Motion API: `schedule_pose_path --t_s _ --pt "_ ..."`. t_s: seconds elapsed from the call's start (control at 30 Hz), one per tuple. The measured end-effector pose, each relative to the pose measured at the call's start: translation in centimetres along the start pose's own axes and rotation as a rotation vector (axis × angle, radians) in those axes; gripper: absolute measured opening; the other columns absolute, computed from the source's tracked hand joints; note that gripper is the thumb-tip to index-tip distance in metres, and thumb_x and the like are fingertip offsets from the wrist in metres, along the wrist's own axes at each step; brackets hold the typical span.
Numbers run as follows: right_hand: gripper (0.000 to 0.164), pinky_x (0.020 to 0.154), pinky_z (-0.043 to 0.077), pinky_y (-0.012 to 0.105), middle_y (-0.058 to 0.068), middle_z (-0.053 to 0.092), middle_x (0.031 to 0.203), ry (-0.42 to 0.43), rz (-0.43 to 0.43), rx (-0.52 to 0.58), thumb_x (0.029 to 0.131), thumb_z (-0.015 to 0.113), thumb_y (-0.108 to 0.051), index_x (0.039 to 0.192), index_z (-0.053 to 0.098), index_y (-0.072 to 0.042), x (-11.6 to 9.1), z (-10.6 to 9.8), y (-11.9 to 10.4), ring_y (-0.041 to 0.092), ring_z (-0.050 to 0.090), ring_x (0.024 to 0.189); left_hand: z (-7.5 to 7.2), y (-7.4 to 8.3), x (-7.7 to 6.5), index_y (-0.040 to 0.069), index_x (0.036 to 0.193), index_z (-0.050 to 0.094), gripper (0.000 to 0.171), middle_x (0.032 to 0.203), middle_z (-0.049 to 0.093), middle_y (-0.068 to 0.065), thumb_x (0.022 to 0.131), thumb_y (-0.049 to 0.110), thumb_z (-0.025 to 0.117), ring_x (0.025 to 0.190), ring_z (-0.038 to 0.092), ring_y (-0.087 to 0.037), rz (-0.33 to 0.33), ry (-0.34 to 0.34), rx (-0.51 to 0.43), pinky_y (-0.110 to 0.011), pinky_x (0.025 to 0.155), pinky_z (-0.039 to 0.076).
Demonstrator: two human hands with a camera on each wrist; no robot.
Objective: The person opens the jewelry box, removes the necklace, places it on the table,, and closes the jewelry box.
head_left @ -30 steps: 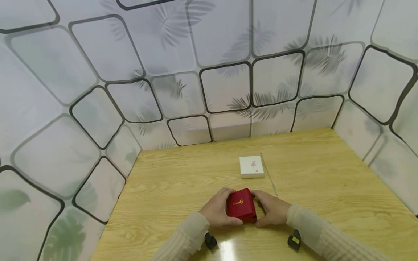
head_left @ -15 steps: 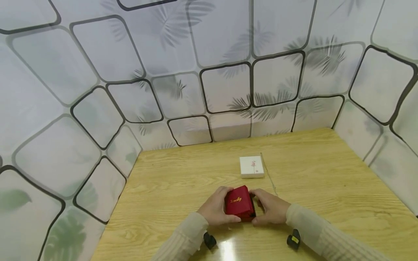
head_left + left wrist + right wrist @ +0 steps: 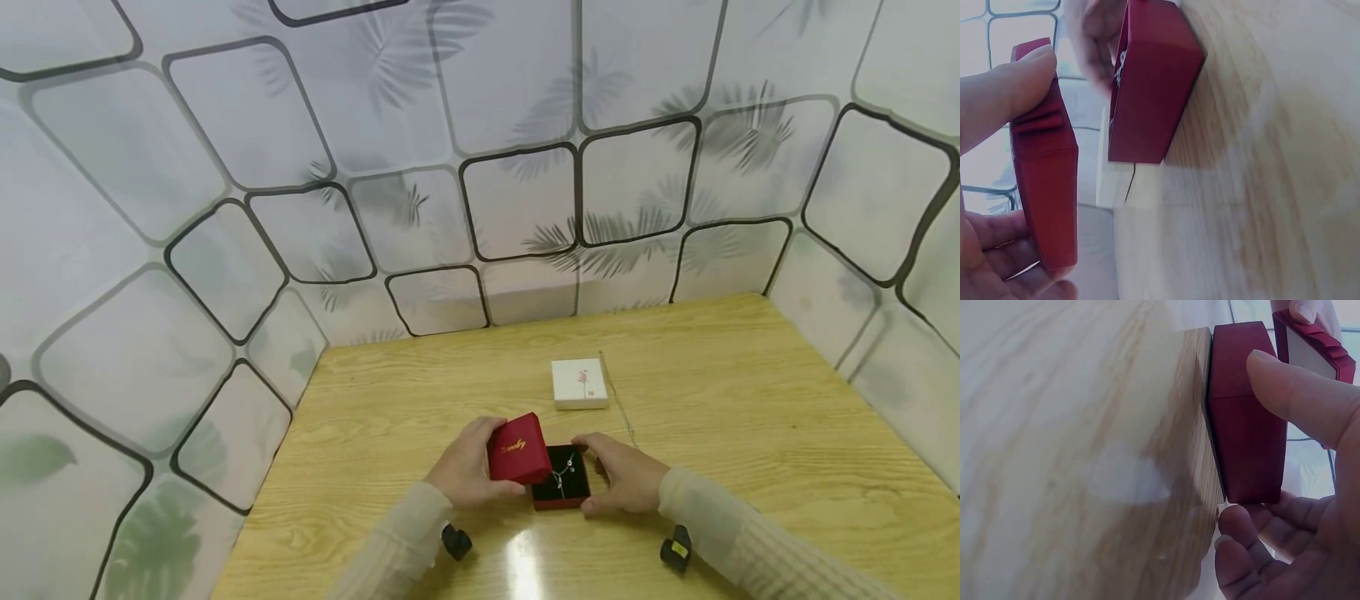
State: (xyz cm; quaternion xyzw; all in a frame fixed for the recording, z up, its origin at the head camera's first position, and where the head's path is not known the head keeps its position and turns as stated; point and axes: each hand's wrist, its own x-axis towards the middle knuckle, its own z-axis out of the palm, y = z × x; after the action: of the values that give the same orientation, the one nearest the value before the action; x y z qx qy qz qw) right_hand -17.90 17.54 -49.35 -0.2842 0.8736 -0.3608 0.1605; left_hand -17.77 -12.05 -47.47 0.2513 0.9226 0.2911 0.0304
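My left hand (image 3: 465, 471) grips the red lid (image 3: 519, 450) of a jewelry box, raised and tilted, gold lettering on top. In the left wrist view the thumb lies on one end of the lid (image 3: 1050, 194) and fingers on the other. Just right of it, the red box base (image 3: 561, 503) rests on the table, black inside. A silver necklace (image 3: 559, 481) lies in it, partly hidden by the lid. My right hand (image 3: 628, 477) holds the base's right side; in the right wrist view its thumb presses the red wall (image 3: 1250, 450).
A white box (image 3: 577, 383) with a pink flower print stands farther back on the wooden table (image 3: 420, 392). Beside it on the right lies a thin chain (image 3: 617, 407), running toward my right hand. A patterned cloth (image 3: 517, 200) rises behind the table and at both sides.
The lid has come off the base, moving up and left with my left hand. The base's black inside and the necklace now show. My right hand has stayed nearly in place.
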Motion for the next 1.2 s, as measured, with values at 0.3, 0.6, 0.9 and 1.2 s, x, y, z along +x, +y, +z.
schedule_pose_path --t_s 0.3,0.6,0.9,1.2 --pt "0.093 0.096 0.043 0.05 0.013 0.047 0.136 0.026 0.022 -0.034 0.071 0.083 -0.042 0.143 0.037 -0.005 -0.2 -0.2 0.5 0.027 0.053 0.112 -1.3 -1.2 -1.1 0.008 0.143 0.039 0.099 0.139 0.044 -0.003 0.068 0.057 0.081 0.125 0.042 -0.021 -0.023 0.062 0.075 -0.042 0.099 0.044" --pt "0.094 0.093 0.044 0.049 0.011 0.047 0.134 0.038 0.046 -0.03 0.07 0.084 -0.041 0.143 0.037 -0.005 -0.4 -0.4 0.7 0.024 0.053 0.106 -2.5 -2.4 -2.6 0.009 0.142 0.042 0.095 0.136 0.042 -0.005 0.067 0.047 0.086 0.123 0.041 -0.023 -0.064 0.113 0.108 -0.043 0.096 0.047" --pt "0.093 0.095 0.043 0.05 0.012 0.046 0.136 0.037 0.043 -0.021 0.071 0.084 -0.04 0.142 0.037 -0.005 -0.4 -0.3 0.8 0.025 0.052 0.109 -3.6 -4.0 -4.1 0.008 0.141 0.044 0.095 0.136 0.046 -0.006 0.066 0.048 0.086 0.124 0.043 -0.023 -0.077 0.142 0.16 -0.042 0.098 0.045" --pt "0.093 0.097 0.042 0.05 0.011 0.045 0.137 0.045 0.052 -0.033 0.072 0.083 -0.043 0.143 0.036 -0.006 -0.6 -0.2 1.0 0.026 0.052 0.113 -4.6 -5.8 -5.7 0.005 0.138 0.048 0.098 0.131 0.05 -0.005 0.061 0.049 0.088 0.118 0.047 -0.023 -0.137 0.168 0.192 -0.042 0.097 0.046"
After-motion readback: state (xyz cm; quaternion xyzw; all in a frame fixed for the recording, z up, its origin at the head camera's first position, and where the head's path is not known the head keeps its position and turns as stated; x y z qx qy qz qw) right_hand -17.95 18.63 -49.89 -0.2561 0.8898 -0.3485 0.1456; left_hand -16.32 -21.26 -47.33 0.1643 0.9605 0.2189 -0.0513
